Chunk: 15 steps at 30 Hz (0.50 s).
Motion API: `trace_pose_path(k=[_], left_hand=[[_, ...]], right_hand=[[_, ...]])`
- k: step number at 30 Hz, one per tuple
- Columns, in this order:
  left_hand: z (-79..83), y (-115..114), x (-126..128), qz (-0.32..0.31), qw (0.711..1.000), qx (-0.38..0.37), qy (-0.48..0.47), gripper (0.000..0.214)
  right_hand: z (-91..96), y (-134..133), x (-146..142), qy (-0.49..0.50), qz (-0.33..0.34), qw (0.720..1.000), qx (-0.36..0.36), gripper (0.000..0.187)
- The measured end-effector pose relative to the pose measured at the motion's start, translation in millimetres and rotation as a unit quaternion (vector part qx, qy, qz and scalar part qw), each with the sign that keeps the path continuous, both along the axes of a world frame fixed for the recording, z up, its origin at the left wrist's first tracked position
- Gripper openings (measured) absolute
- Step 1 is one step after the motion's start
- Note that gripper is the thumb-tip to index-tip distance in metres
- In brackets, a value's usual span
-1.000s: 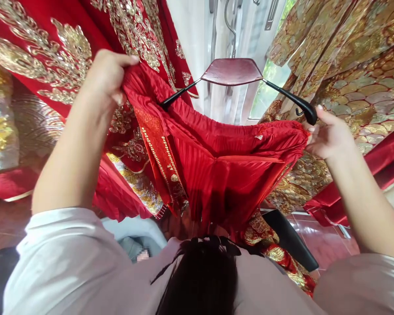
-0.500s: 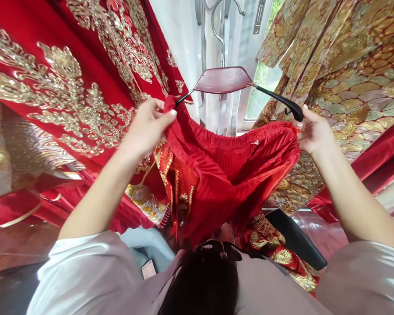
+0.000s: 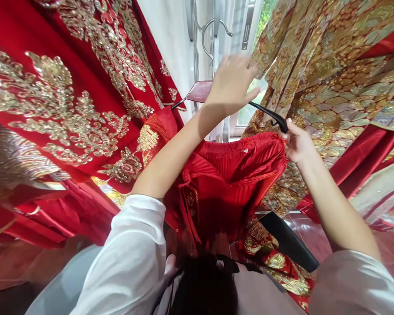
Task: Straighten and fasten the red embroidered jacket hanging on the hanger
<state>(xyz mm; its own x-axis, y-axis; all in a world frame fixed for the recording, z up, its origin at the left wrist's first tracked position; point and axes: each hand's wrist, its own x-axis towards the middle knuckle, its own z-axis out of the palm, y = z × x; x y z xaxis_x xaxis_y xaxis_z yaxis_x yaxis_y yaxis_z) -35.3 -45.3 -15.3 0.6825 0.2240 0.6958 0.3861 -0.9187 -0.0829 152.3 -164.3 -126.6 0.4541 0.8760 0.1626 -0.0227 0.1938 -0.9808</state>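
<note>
A clothes hanger (image 3: pixel 197 91) with a metal hook and black arms carries a red gathered garment (image 3: pixel 230 168) with an elastic-looking top edge and gold trim. My right hand (image 3: pixel 297 141) is closed at the hanger's right tip, pinching it together with the garment's gathered edge. My left hand (image 3: pixel 233 81), slightly blurred, is raised in front of the hanger's middle with its fingers apart and nothing visible in them. My left forearm hides part of the hanger's left arm and the garment's left side. A red sleeve-like piece with a gold emblem (image 3: pixel 149 139) spreads beside that forearm.
A red gown with gold beading (image 3: pixel 85 109) hangs at the left. On the right hangs a gold scale-patterned garment (image 3: pixel 335 83). Behind the hanger are a pale curtain and a window frame (image 3: pixel 248 26). Below lie a black object (image 3: pixel 287 240) and red-gold fabric (image 3: pixel 276 262).
My left hand has let go of the garment at the hanger's left end and moved up and right, crossing in front of the hanger. My right hand keeps its grip.
</note>
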Motion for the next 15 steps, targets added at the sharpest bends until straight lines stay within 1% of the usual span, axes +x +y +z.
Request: trace_pose_path(k=[2, 4, 6, 8, 10, 11, 13, 15], left_hand=[[-6.6, 10.0, 15.1, -0.017, 0.999, -0.039, 0.031, 0.029], [-13.8, 17.3, 22.1, -0.022, 0.996, -0.08, 0.031, 0.03], [-16.5, 21.0, 23.7, -0.03, 0.995, -0.095, 0.028, 0.031], [-14.7, 21.1, 23.9, -0.025, 0.995, -0.092, 0.035, 0.032], [-11.0, 18.1, 24.6, -0.007, 0.995, -0.083, 0.048, 0.033], [-9.1, 15.8, 25.1, 0.008, 0.996, -0.076, 0.054, 0.033], [-6.1, 10.2, 25.4, 0.041, 0.995, -0.056, 0.072, 0.035], [-4.0, 5.0, 24.0, 0.068, 0.992, -0.032, 0.101, 0.038]], right_hand=[[-0.3, -3.8, -3.6, 0.053, -0.017, 0.998, 0.005, 0.05], [-1.0, -8.7, -4.2, 0.081, -0.014, 0.997, -0.002, 0.046], [-1.2, -14.4, -0.4, 0.086, 0.007, 0.996, -0.019, 0.043], [1.6, -19.5, 6.7, 0.059, 0.006, 0.997, -0.045, 0.035], [10.0, -21.1, 14.4, 0.021, -0.031, 0.997, -0.063, 0.029], [16.6, -19.8, 17.5, 0.007, -0.055, 0.997, -0.062, 0.03], [34.1, -12.9, 21.9, -0.023, -0.127, 0.991, -0.042, 0.034], [54.9, -1.3, 24.1, -0.058, -0.2, 0.978, -0.018, 0.036]])
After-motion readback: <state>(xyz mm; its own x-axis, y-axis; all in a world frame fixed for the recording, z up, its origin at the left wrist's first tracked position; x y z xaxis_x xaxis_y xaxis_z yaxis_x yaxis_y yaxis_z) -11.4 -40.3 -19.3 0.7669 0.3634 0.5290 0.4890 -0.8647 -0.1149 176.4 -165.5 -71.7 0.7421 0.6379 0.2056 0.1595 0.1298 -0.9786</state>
